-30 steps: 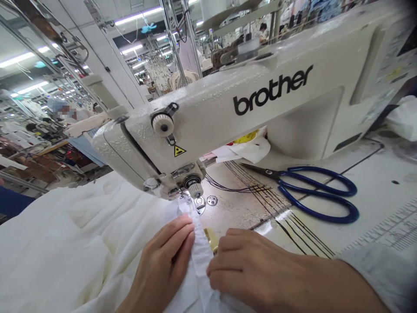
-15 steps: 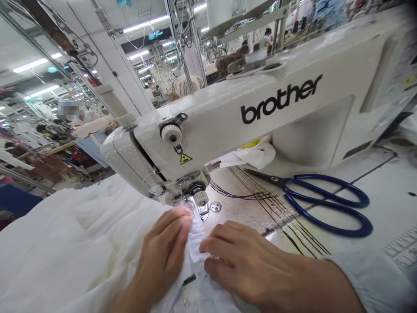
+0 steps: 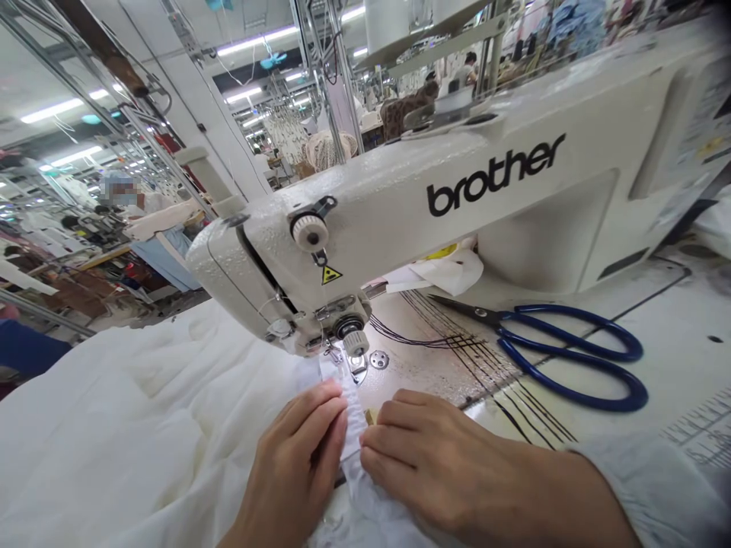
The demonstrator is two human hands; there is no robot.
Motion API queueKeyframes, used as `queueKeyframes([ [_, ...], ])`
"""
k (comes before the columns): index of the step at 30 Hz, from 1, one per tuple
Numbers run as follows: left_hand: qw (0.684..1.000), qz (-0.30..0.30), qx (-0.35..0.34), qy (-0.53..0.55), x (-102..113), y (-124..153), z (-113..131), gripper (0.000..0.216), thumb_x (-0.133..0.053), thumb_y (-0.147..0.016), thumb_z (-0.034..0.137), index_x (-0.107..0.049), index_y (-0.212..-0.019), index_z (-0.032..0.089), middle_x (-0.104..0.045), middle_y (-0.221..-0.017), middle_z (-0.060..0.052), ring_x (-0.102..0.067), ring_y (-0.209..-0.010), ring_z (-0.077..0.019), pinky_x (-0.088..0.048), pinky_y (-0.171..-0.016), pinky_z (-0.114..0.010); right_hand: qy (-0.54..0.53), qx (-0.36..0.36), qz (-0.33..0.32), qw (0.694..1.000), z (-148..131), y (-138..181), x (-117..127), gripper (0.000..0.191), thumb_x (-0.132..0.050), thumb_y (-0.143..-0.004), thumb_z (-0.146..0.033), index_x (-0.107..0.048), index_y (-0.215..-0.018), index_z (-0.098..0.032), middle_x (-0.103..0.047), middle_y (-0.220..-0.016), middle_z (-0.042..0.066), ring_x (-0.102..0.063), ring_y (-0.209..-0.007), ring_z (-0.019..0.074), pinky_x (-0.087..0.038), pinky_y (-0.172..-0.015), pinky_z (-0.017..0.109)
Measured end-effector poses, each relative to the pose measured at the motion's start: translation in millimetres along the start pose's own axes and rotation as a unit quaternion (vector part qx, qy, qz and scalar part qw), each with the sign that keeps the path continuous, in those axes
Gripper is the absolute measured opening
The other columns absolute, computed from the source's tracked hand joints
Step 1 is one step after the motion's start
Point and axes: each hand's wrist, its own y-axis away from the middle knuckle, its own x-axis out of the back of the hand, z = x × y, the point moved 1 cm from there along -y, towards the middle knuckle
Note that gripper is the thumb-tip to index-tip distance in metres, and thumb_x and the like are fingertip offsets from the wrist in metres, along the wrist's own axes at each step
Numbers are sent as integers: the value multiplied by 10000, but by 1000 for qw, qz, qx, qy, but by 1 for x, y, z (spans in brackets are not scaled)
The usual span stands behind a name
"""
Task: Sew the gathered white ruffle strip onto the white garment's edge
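A narrow gathered strip of white fabric (image 3: 354, 417) runs from under the needle area of the brother sewing machine (image 3: 394, 221) towards me. My left hand (image 3: 300, 457) lies along the strip's left side, fingers pressed together on the cloth just in front of the presser foot. On the right edge, my right hand (image 3: 439, 457) pinches the strip between curled fingers and thumb. A small brownish-yellow piece (image 3: 368, 417) shows beside its fingertips. The larger white cloth (image 3: 142, 411) spreads in loose folds on the left. The fabric under my palms is hidden.
Scissors with blue handles (image 3: 571, 358) lie on the machine bed to the right. Dark threads (image 3: 457, 342) stretch across the bed near the blades. White scraps (image 3: 451, 272) rest behind, under the machine arm. A person (image 3: 134, 194) sits farther back on the left.
My left hand has slid back from the needle towards me and slightly right, uncovering more of the strip. My right hand's fingers have closed in on the strip's edge.
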Motion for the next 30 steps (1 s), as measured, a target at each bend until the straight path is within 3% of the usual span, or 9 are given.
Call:
queueKeyframes([
  [8, 999, -6, 29, 30, -4, -17, -21, 174, -515, -904, 128, -670, -939, 198, -706, -1072, -45, -680, -980, -133, -544, -906, -236, 13, -34, -77, 996, 23, -20, -8, 109, -573, -927, -95, -629, -836, -113, -644, -808, 25, -511, -758, 184, -397, -690, 310],
  [15, 1000, 14, 26, 2, -6, -24, -28, 161, -519, -897, 142, -672, -916, 191, -725, -1009, -45, -693, -925, -151, -564, -861, -265, -2, -48, -90, 995, 33, -24, -11, 120, -594, -926, -118, -610, -808, -127, -655, -808, 9, -519, -773, 174, -407, -715, 301],
  [22, 997, -28, -14, 67, 10, -18, -16, 212, -529, -885, 85, -636, -1024, 203, -684, -1060, -66, -632, -1023, -163, -532, -922, -300, 17, -34, -47, 998, 21, -13, -10, 191, -458, -1010, -184, -619, -927, -122, -627, -849, 40, -521, -789, 204, -425, -719, 349],
  [26, 993, -75, -25, 83, 12, -15, -12, 209, -522, -889, 70, -621, -1016, 204, -673, -1052, -73, -625, -993, -148, -529, -910, -285, 78, 9, -12, 997, 6, -4, -3, 178, -445, -966, -111, -619, -992, -92, -639, -884, 93, -556, -756, 225, -442, -684, 366],
  [30, 993, -78, -19, 91, 10, -15, -14, 203, -522, -885, 64, -615, -1001, 202, -665, -1077, -79, -622, -1011, -152, -525, -919, -283, 86, 41, 13, 995, -5, 3, 0, 228, -410, -957, -69, -624, -1035, -74, -672, -935, 127, -595, -818, 214, -455, -743, 351],
])
